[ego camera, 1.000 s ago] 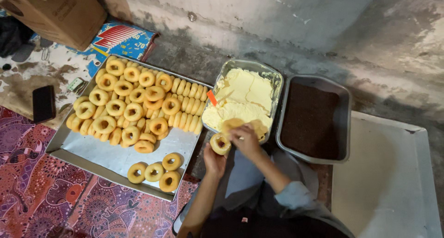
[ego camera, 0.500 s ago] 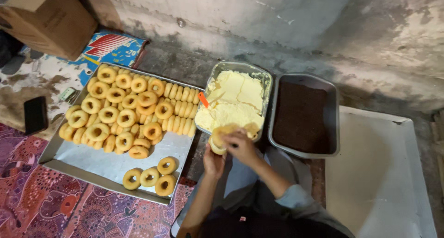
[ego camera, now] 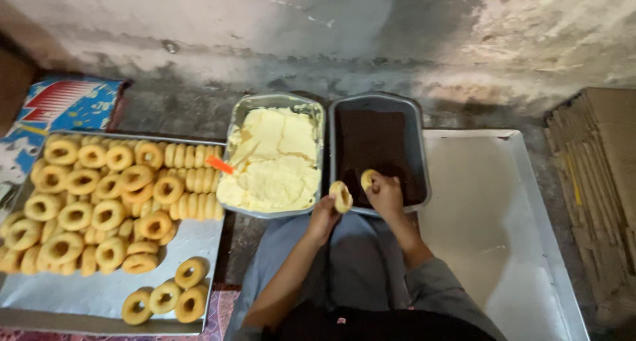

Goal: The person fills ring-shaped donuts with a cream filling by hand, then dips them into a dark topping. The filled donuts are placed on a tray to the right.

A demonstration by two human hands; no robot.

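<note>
While the left hand (ego camera: 324,216) pinches a ring biscuit (ego camera: 342,196) over the cream tray's (ego camera: 236,126) near rim, the right hand (ego camera: 386,194) closes on a second piece (ego camera: 368,179) above the dark-filled tray (ego camera: 416,149). The empty metal tray (ego camera: 523,182) at right offers room; its lower corner is cut off.

A flat blue, red and white package (ego camera: 63,106) lies far left. Brown cardboard sheets (ego camera: 599,182) stand stacked at the right.

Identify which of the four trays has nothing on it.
The large tray at far right: it is bare, while the others hold rings, cream and dark crumbs.
</note>
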